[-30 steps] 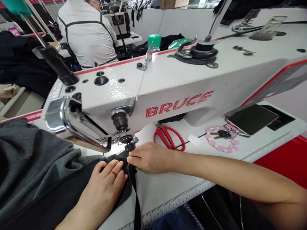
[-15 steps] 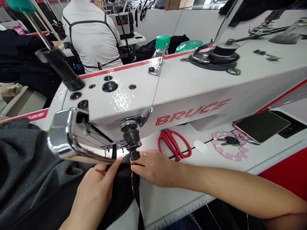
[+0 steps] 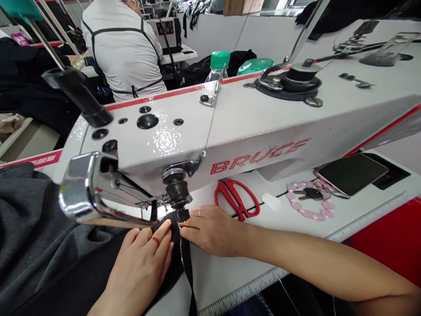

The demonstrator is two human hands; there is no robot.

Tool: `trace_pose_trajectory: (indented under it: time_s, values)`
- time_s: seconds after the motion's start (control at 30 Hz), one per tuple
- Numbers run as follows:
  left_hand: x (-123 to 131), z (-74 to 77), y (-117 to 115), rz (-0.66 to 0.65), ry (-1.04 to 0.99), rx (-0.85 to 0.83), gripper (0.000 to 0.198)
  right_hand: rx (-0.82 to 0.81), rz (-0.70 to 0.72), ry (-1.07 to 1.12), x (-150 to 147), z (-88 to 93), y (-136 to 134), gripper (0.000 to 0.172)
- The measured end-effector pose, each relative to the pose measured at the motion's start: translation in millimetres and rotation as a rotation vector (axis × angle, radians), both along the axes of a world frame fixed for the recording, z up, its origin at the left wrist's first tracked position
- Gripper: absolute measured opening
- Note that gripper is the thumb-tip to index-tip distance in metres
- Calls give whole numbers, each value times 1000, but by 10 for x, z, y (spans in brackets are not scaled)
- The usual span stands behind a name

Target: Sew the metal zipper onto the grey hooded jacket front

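Observation:
In the head view a dark garment [image 3: 82, 245] lies under the head of a white sewing machine [image 3: 177, 136] marked BRUCE. A metal-toothed zipper [image 3: 181, 252] on black tape runs from under the machine down over the table edge. My left hand [image 3: 141, 259] rests flat on the black fabric left of the zipper, its fingers stretched toward the needle area. My right hand [image 3: 210, 230] pinches the zipper tape at its right edge, just below the tension knob [image 3: 176, 188]. The needle and presser foot are mostly hidden behind the machine head.
Red-handled scissors [image 3: 237, 199] lie right of my right hand. Beyond them are a white oval piece [image 3: 271, 201], a pink bead bracelet [image 3: 292, 206] with keys, and a phone [image 3: 353, 173]. A ruler strip [image 3: 243, 293] edges the table. A person [image 3: 123, 48] sits behind the machine.
My left hand has shifted from beside the presser foot back and slightly right, and now lies flatter on the fabric. My right hand stays at the zipper. The view has shifted slightly.

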State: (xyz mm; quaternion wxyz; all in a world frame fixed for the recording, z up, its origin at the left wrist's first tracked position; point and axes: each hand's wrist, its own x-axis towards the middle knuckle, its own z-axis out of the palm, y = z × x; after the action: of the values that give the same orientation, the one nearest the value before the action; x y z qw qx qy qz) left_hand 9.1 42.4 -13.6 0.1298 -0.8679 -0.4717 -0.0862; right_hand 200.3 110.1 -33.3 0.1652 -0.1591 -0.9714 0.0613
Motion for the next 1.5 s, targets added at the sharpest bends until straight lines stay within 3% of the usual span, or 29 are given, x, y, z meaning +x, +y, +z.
trace_pose_trajectory:
  time_s: [0.27, 0.5, 0.6, 0.67, 0.8, 0.87, 1.13, 1.5]
  values:
    - [-55, -60, -76, 19, -74, 95, 17, -39, -16, -31, 4, 49, -1, 18]
    - [-152, -32, -94, 309, -184, 75, 18, -72, -23, -69, 14, 85, -10, 17]
    - [-174, -5, -54, 357, -233, 65, 21, -65, -23, -48, 15, 90, -7, 16]
    - [-175, -15, -29, 301, -168, 76, 22, -60, -24, -40, 13, 90, -5, 16]
    - [-140, -36, -12, -6, 45, 54, 37, -53, -20, -28, 6, 68, -2, 16]
    - [-112, -27, -14, -75, 88, 10, 42, -49, -12, -18, 2, 49, 1, 16]
    - [-80, -28, -8, -29, 29, -109, 39, -53, 3, -10, -7, 17, 27, 17]
    - [-79, -38, 17, -36, -25, -100, 38, -43, -9, -58, -14, 51, 47, 20]
